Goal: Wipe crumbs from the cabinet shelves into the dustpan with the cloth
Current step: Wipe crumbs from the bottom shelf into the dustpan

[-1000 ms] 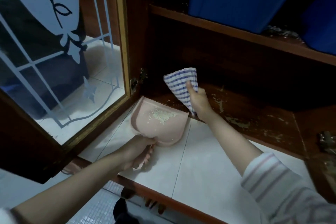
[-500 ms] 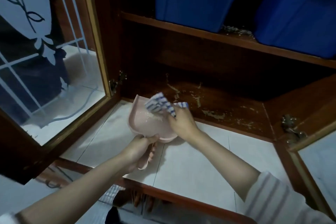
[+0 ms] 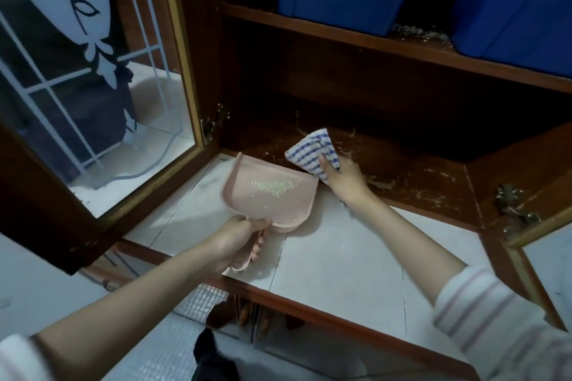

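Crumb-strewn wooden shelf (image 3: 402, 176), blue-checked cloth (image 3: 312, 153), pink dustpan (image 3: 272, 198)

Left grip (image 3: 235, 238) curled, right grip (image 3: 344, 183) pinching, arms outstretched

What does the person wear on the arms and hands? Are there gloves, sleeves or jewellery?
No gloves: the left hand and right hand are bare, and I see no ring or watch. The right sleeve is pale with thin pinkish stripes and leaves the forearm bare. The left sleeve, at the frame corner, looks pale too; its pattern is blurred.
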`<action>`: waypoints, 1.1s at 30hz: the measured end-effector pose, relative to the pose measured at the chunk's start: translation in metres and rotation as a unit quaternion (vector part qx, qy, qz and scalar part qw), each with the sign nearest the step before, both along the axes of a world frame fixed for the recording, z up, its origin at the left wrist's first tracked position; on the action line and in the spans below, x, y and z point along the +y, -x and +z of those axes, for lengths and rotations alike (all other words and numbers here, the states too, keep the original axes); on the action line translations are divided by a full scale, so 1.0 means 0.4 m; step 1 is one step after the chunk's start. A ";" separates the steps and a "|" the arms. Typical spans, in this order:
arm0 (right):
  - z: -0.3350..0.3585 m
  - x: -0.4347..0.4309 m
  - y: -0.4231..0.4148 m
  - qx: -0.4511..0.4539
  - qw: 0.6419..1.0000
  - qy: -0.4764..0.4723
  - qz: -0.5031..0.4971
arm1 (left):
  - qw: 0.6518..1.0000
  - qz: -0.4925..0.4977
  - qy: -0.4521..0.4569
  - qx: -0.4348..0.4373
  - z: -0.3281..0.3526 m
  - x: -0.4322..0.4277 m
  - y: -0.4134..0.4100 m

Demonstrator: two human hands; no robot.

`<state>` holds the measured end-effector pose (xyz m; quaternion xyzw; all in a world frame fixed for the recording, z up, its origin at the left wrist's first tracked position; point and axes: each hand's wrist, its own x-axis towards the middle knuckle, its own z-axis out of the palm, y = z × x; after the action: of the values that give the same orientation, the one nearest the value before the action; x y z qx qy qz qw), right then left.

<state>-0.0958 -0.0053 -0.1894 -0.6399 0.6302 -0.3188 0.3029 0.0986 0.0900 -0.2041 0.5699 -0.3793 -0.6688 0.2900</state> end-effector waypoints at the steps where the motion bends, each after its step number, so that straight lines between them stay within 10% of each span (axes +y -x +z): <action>1: -0.004 0.007 -0.005 0.000 1.000 -0.002 0.013 | 1.000 0.004 0.003 0.004 -0.001 -0.002 0.002; 18: 0.030 0.033 0.126 0.002 0.996 0.046 -0.078 | 0.998 -0.038 -0.024 0.050 0.005 0.010 0.083; 33: 0.019 -0.031 -0.188 0.044 0.980 0.041 0.191 | 0.997 0.034 -0.064 0.021 0.008 0.175 -0.135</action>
<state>-0.0205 -0.0177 -0.1819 -0.7739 0.4954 -0.2523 0.3032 0.1526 0.1601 -0.2010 0.5855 -0.3098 -0.6935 0.2833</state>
